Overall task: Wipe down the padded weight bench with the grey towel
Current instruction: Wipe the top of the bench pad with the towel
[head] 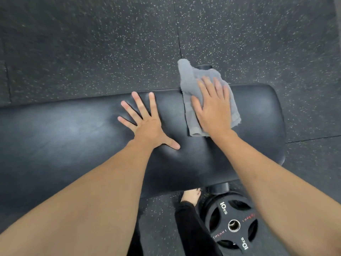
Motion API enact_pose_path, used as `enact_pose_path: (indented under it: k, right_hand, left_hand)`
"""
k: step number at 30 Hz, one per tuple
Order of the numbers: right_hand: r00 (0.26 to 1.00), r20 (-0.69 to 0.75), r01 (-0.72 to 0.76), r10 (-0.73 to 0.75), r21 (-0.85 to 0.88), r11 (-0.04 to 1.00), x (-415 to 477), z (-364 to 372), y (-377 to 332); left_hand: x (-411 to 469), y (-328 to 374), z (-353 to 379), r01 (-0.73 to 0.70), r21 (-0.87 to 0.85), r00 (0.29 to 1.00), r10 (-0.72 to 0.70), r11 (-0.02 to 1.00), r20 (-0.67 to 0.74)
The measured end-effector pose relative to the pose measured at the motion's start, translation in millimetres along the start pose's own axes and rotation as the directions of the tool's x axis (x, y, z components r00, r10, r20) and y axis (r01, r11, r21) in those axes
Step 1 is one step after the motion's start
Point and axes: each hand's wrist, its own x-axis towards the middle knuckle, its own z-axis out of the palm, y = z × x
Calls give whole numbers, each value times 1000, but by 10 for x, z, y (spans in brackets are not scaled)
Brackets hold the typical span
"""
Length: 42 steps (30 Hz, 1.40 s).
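1. Nearest me, on the floor (92, 43) by my bare foot (191, 195), lies a weight plate (233, 226) marked 10 kg. It sits just beside the bench leg and plays no part in the wiping.

2. The padded bench (73, 135) runs left to right across my view. Its black cover looks smooth and a little slick, with soft padding underneath; it dimples around my thumb where I lean on it. I judge it heavy and steady enough to take a firm push.

3. My left hand (147, 126) lies flat on the surface, fingers spread wide, holding nothing. This grip only braces me.

4. My right hand (214, 108) lies palm down on the grey towel (191, 85), fingers extended and slightly apart. It presses rather than pinches, so the towel is trapped between palm and surface.

5. The towel sits near the right end of the bench, and its far corner hangs out past the far edge, over a dark frame part. It looks light, limp and folded, likely to bunch or slide out under a loose palm. I judge a flat, weighted palm at its middle the best hold.

6. The stretch under my left hand and beyond shows a dull haze, so I judge most of the bench remains to wipe.
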Motion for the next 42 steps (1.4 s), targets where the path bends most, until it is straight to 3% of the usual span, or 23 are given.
enact_pose_path:
  k: [5,8,10,13,16,20,25,29,36,42]
  right_hand:
    - [995,49,-83,84,-33,996,-652,62,-402]
    - [995,67,-77,80,-48,996,-694,134,-659]
    - [994,84,-62,66,-53,997,-604,157,-792]
    - [992,96,-84,85,-13,996,-276,190,-926]
    - [978,111,-167,175,-74,983,175,223,-1153]
    - [967,207,-126,150,-124,984,507,317,-1729]
    - [943,323,93,-82,-18,995,535,686,-2984]
    - [912,363,169,-192,95,981,511,904,-3714]
    - [946,178,265,-270,54,963,170,872,-3103]
    - [986,156,51,-51,3,999,-737,844,-3183]
  left_hand:
    - [-42,-165,-22,-130,-36,992,129,991,-13]
    - [-71,-687,-95,-256,103,960,265,961,-89]
    - [-150,-1297,-250,-183,135,972,199,974,-120]
    - [-246,-2214,-499,73,110,995,-64,991,-76]
    - [-217,-2613,-543,69,113,997,-66,991,-37]
    - [-93,-2655,-481,-3,68,999,5,998,-32]
    - [-57,-2748,-463,-34,25,999,35,999,-33]
    - [-36,-2770,-493,2,4,1000,-2,1000,6]
    - [-50,-2824,-466,-66,-39,998,65,997,-25]
    - [-56,-2846,-448,-101,-29,994,100,994,-49]
